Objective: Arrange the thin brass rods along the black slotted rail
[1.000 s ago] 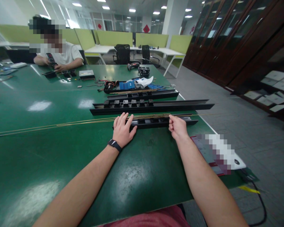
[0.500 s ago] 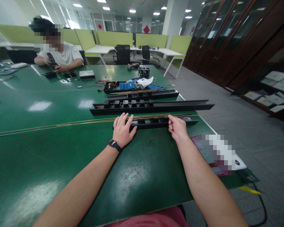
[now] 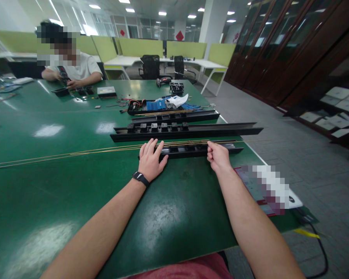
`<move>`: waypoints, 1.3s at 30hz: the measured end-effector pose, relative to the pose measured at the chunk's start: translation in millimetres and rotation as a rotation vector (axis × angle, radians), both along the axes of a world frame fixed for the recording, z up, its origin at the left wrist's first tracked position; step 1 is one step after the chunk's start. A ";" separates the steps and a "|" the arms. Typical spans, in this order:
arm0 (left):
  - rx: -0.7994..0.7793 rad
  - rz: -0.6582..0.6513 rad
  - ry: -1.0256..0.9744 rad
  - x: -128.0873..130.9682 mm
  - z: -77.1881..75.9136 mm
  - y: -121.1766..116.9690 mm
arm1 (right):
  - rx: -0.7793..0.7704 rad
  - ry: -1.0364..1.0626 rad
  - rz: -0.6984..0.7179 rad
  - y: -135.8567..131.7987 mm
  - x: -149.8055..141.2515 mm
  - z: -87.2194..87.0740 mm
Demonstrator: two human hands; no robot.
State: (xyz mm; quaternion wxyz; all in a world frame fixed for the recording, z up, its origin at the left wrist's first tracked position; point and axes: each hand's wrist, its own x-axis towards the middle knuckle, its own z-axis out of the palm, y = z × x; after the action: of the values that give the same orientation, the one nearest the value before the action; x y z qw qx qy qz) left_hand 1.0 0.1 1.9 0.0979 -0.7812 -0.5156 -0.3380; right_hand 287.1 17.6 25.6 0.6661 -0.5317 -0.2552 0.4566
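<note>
Several long, thin brass-coloured rods (image 3: pixel 104 149) run across the table and over a short black channel rail (image 3: pixel 189 154). My left hand (image 3: pixel 151 158) lies with fingers spread on the rail's left end and over the rods. Toward the rail's right end, my right hand (image 3: pixel 218 155) is closed, thumb and forefinger pinched on a thin rod at the rail's far side. Small black blocks sit inside the rail between my hands. Just beyond lies a longer black rail (image 3: pixel 221 131) with several square blocks along its left half.
Farther back are a third rail (image 3: pixel 206 115), a black tray (image 3: pixel 133 108) with wires and blue packets, and a power drill (image 3: pixel 163 81). A co-worker (image 3: pixel 75 69) sits at far left handling parts. By the right table edge (image 3: pixel 254 153) lies a partly blurred flat object (image 3: pixel 247 182).
Almost nothing differs; both hands keep their places on the rail and rods. The co-worker's head shifts slightly.
</note>
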 end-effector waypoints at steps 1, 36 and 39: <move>-0.001 -0.001 -0.002 0.0 0.1 -0.1 | 0.000 0.003 -0.003 0.1 0.4 -0.1; 0.010 -0.003 0.003 -0.6 -0.8 0.5 | -0.010 0.011 -0.017 0.6 0.8 -0.4; 0.008 -0.006 0.000 -0.6 -1.0 0.6 | -0.016 0.016 -0.026 0.7 0.9 -0.9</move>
State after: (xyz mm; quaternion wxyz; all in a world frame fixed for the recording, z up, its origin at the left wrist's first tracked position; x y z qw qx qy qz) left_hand 0.4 0.7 0.9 0.1000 -0.7824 -0.5119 -0.3402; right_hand 288.0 18.3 24.7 0.6698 -0.5364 -0.2393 0.4543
